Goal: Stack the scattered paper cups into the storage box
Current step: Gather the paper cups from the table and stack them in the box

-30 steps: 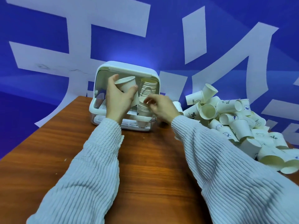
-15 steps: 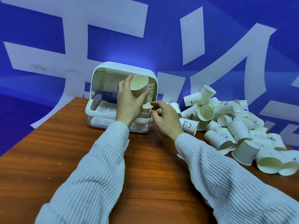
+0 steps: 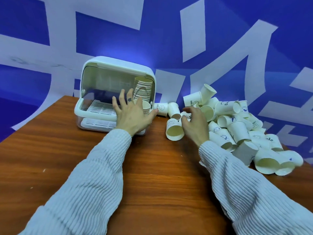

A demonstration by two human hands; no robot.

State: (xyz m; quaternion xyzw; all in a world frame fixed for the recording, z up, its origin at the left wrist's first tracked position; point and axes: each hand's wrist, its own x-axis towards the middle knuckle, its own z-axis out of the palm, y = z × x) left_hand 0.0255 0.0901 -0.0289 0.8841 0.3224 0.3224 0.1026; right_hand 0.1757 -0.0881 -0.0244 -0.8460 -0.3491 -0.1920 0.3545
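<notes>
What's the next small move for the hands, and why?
Probably close the right hand on the white paper cup lying on its side beside it. Both hands look empty, the left hand open by the short cup stack in the white plastic storage box, and many cups remain loose.

The front opening of the storage box (image 3: 116,92) gapes toward the viewer; its left and middle interior, above the slotted tray (image 3: 103,107), is open room. At its right side stand two stacks of cups (image 3: 143,89), and the left hand (image 3: 133,116) spreads in front of them. Right of centre, the heap of loose cups (image 3: 237,126) fills the table (image 3: 50,150) toward the right edge. The right hand (image 3: 194,122) hangs at the heap's left margin. Between box and heap lies a narrow strip with a few toppled cups (image 3: 174,131). The lower left of the frame is bare wood.
</notes>
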